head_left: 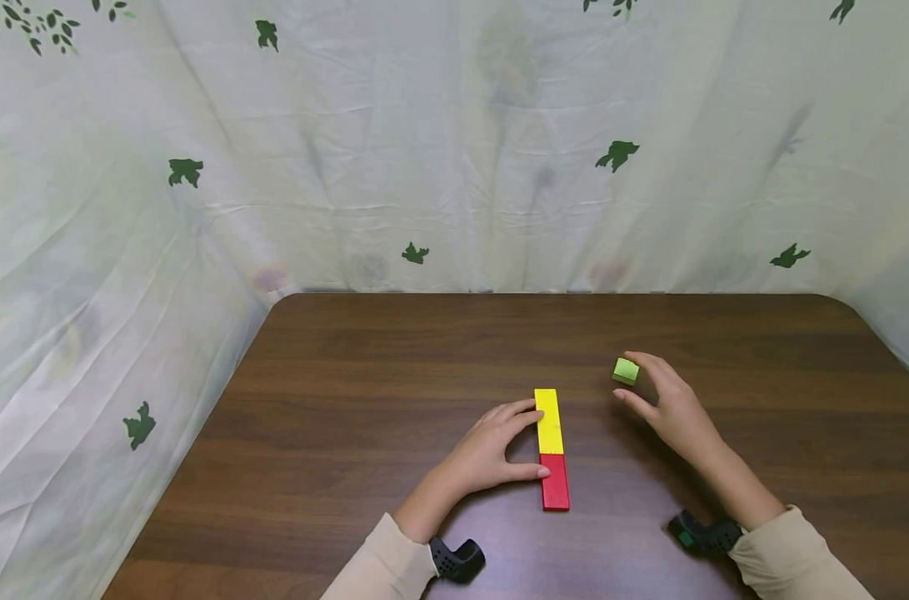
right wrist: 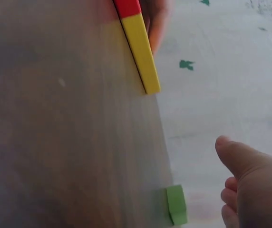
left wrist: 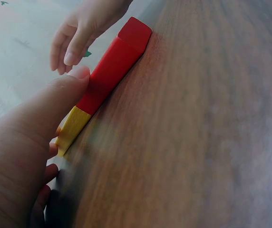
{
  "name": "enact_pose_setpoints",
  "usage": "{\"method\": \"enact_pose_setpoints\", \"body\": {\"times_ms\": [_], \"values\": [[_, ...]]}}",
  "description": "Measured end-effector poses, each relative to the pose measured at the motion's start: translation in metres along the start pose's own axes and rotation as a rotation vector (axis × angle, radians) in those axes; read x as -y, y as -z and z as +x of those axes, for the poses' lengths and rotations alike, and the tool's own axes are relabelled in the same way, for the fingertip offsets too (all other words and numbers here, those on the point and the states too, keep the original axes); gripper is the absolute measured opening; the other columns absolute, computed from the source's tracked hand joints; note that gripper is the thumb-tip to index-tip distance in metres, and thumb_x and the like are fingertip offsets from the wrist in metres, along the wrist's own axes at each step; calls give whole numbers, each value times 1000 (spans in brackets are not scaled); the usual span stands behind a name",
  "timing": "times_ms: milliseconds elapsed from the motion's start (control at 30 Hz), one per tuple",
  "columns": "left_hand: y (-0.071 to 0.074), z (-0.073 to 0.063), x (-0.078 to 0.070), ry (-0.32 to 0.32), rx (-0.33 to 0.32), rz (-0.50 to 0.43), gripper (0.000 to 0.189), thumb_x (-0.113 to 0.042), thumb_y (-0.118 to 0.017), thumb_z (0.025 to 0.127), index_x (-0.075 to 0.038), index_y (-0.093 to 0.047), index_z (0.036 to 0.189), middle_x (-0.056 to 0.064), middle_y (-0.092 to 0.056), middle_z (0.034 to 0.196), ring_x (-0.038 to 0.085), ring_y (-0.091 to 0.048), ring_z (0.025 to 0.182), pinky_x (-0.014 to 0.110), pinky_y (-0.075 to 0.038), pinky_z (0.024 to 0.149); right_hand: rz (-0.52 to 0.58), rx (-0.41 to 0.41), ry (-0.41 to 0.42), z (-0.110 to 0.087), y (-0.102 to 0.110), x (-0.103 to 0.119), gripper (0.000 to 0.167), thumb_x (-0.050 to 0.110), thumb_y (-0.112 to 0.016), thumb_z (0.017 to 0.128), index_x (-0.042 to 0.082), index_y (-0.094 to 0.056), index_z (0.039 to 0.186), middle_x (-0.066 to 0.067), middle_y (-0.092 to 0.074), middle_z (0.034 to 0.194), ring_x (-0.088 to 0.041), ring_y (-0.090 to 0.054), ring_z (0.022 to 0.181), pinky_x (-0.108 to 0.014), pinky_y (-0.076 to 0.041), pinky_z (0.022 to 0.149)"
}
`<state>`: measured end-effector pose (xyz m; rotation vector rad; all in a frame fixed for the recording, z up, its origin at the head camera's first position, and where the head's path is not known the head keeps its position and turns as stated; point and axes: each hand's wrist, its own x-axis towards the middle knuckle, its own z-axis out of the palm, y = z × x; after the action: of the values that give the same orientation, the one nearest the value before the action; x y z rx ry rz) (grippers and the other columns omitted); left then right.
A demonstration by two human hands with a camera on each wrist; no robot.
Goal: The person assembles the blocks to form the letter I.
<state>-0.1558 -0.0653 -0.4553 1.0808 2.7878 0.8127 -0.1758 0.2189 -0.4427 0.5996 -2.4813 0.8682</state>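
Head view: at a brown wood-grain table (head_left: 387,358) backed by a white cloth with dark green shapes (head_left: 424,150), a person's left hand (head_left: 491,450) sets its thumb on a flat, glossy red rectangular block (head_left: 555,487) and a fingertip at a flat, glossy yellow rectangular block (head_left: 549,425), the two meeting end to end in a straight row. Those left fingers are extended rather than clenched, the contact probably meant to keep the row steady. The right hand (head_left: 675,417) spreads thumb and forefinger about a small lime-green block (head_left: 626,371), which appears to rest on the table apart from the row; the spread likely leaves room for it between the digits.

Left wrist view: the thumb lies against the red block, other fingertips beside the yellow one, so the pair seems braced from one side.

Right wrist view: a gap separates the green block from the right thumb, the fingers grasping nothing; whether the forefinger touches the block cannot be told.
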Motion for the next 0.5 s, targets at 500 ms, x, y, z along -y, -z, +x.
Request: {"method": "enact_pose_setpoints", "body": {"times_ms": [500], "values": [[-3,0,1,-3,-3,6,71,-54,-62,76,-19,-42,135,-2,-33,140,18,-32,125,38,-26,101,44,105,-191,3,-3,-20,53,19,-65,83,-3,-43,126,-22,-44,124,-39,-41,113,-55,-35,86]]}}
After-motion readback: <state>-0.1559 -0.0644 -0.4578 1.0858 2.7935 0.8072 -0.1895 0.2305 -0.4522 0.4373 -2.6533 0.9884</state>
